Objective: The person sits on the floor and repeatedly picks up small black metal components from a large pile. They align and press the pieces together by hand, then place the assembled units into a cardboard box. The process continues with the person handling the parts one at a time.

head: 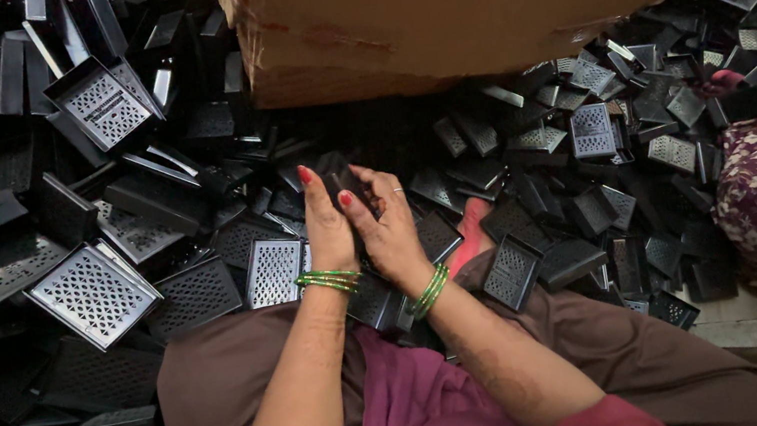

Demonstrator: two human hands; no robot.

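Fingers (373,193) of both hands clenched around small black part (349,185), pressed between palms.

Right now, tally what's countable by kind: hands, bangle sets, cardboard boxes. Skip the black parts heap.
Hands: 2, left hand and right hand, closed together on a small black part
Green bangle sets: 2, left wrist, right wrist
Cardboard boxes: 1
Total: 5
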